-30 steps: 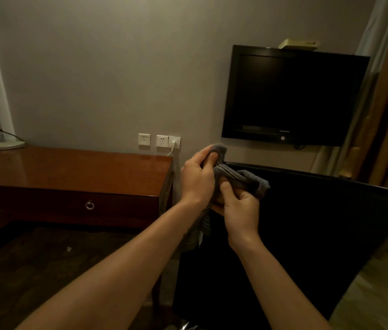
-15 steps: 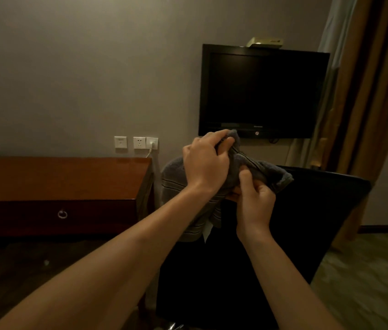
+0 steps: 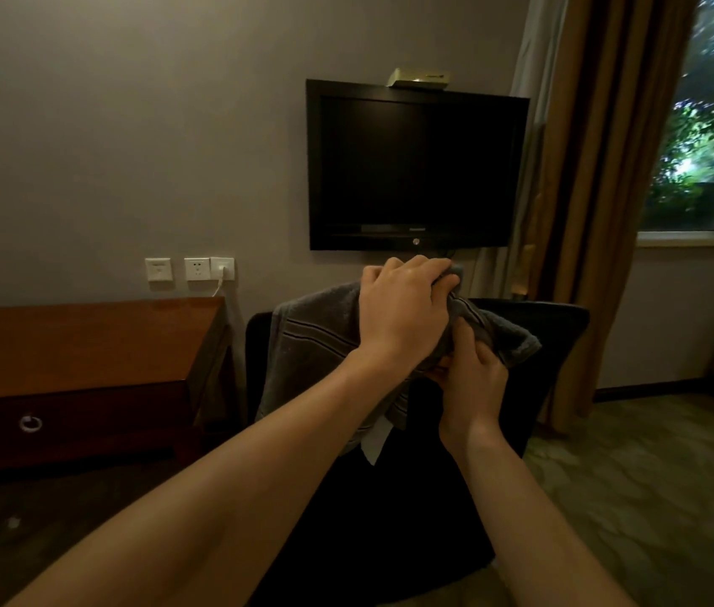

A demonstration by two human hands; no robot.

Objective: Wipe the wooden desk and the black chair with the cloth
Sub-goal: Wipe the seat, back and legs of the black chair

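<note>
A grey striped cloth hangs in the air in front of the black chair, held up by both hands. My left hand grips its upper part from above. Just below it, my right hand pinches a fold of the same cloth. A white label dangles from the cloth's lower edge. The chair's back stands right behind the cloth, partly hidden by it and by my arms. The wooden desk with a ring-pull drawer sits to the left against the wall.
A black TV hangs on the wall above the chair, with a small box on top. Wall sockets with a plugged cable sit above the desk's right end. Brown curtains and a window are at the right. Patterned carpet covers the floor.
The view has swung to the right, so the desk has slid left and the window has appeared. The cloth has spread wider to the left while both hands keep hold of it.
</note>
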